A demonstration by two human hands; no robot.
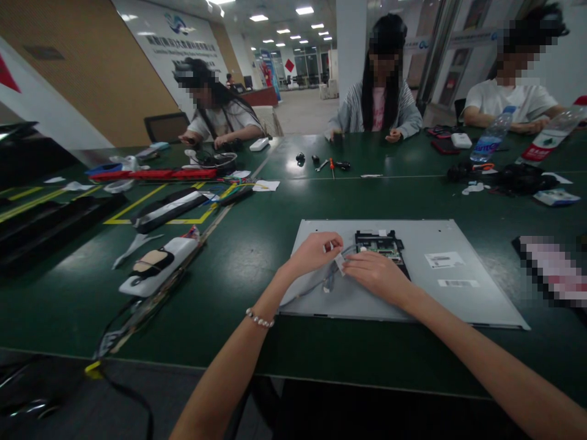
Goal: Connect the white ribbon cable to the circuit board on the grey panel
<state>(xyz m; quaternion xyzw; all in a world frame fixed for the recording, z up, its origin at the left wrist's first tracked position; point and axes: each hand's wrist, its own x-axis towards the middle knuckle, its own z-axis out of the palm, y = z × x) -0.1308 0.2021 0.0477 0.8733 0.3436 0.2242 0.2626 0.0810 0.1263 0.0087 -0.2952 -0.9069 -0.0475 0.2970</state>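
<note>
Metal-backed panel (413,299), smooth, pale grey and straight-edged, lies flat on the glossy green table (247,232), set in from the near edge with green showing around it. Over it, the left hand (321,247) curls near a thin grey cable (309,288); the right hand (378,275) bends beside the circuit board (383,249). Whether either grips, I can't tell.

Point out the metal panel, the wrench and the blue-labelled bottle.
metal panel (443,298): head view, bare lower right surface
wrench (321,165): head view, mid-handle
blue-labelled bottle (487,145): head view, label
</note>
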